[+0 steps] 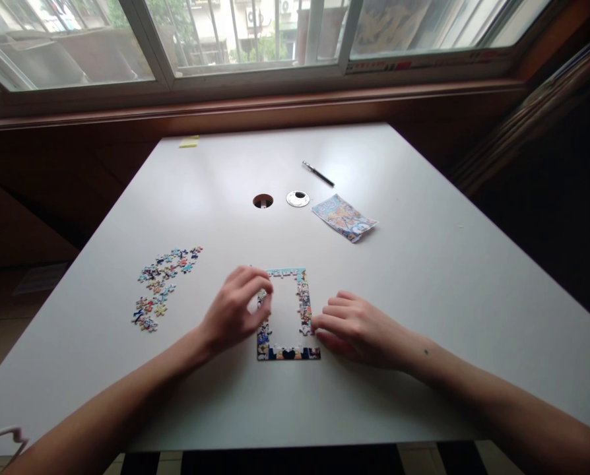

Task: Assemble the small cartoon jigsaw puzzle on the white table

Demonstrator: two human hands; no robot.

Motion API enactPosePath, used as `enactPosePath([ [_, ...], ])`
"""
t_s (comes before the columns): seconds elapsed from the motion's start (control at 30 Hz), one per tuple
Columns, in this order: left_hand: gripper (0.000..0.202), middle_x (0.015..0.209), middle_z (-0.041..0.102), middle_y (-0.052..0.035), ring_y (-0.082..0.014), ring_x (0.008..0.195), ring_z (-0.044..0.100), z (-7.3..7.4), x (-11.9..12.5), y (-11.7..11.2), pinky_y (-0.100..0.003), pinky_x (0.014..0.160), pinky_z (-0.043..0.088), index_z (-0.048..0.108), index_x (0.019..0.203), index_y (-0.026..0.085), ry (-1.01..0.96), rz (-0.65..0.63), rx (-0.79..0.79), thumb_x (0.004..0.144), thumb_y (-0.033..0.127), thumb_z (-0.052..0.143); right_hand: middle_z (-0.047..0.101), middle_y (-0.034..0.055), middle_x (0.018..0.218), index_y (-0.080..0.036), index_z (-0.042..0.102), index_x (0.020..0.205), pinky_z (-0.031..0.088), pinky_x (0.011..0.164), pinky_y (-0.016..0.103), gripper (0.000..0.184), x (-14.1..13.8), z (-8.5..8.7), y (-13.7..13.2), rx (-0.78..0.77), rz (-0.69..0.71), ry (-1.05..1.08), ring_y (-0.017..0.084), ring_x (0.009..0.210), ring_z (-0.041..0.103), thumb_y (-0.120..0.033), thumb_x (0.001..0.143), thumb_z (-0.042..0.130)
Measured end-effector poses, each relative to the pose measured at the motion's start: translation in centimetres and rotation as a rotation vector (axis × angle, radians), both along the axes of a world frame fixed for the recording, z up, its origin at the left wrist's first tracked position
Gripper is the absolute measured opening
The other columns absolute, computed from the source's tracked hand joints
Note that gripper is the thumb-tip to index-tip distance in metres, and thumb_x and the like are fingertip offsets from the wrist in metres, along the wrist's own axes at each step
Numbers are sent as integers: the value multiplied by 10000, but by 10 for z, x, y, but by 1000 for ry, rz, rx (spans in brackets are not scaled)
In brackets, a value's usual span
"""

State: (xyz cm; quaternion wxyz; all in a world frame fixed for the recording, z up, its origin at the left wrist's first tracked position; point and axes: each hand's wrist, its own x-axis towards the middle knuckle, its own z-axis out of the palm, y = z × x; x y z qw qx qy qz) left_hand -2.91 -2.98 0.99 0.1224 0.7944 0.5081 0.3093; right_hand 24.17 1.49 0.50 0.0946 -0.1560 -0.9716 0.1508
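Observation:
A rectangular border of joined jigsaw pieces (288,355) lies on the white table, its middle showing bare tabletop. A gap breaks its right side near the bottom corner. My left hand (235,305) arches over the left side, thumb and fingertips apart, hiding some of the pieces there. Beside the right side rests my right hand (357,326), index finger and thumb close together at a puzzle piece (305,328) just above the gap. Off to the left, several loose jigsaw pieces (165,269) lie in a spread-out cluster.
A creased picture sheet (344,218) lies beyond the border, with a black pen (319,173) behind it. A round metal cover (297,198) sits next to a cable hole (262,201) in the white table (414,264). Yellow paper (189,141) marks the far left corner.

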Motion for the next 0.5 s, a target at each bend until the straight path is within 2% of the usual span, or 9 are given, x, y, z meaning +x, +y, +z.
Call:
enactPosePath([
  [0.07,181,1080,606,-83,-241,1065,532,1,-21,13,-408,981,439,629,1037,188,89,159,-14,887,194,527,630,28,788,-197,609,990,351,750,312,146,0,0,1,-34,4,2,161,717,503,-218,956,468],
  [0.13,295,1140,583,-83,-244,1082,525,-1,-35,21,-408,1001,433,616,1171,200,146,183,-62,887,218,539,640,32,806,-200,607,999,357,763,312,146,0,0,1,-59,1,14,160,724,512,-211,953,469],
  [0.2,320,1166,565,-87,-240,1096,518,-3,-41,25,-399,1016,424,612,1213,203,170,180,-77,908,232,521,645,35,815,-202,607,1005,366,774,311,145,0,0,2,-81,-6,25,160,726,521,-215,953,471],
  [0.4,160,1075,597,-87,-231,1039,551,-8,-39,25,-397,969,450,651,989,175,100,174,-73,925,232,516,616,18,782,-188,564,1055,409,798,308,151,3,-2,3,-180,-75,69,147,696,529,-203,909,526],
  [0.5,111,912,627,-52,-181,838,596,-8,-38,24,-345,806,516,620,985,166,-55,208,-102,901,206,560,591,-3,739,-190,549,1021,423,806,310,119,4,-3,3,-219,-96,88,139,674,522,-193,906,523],
])
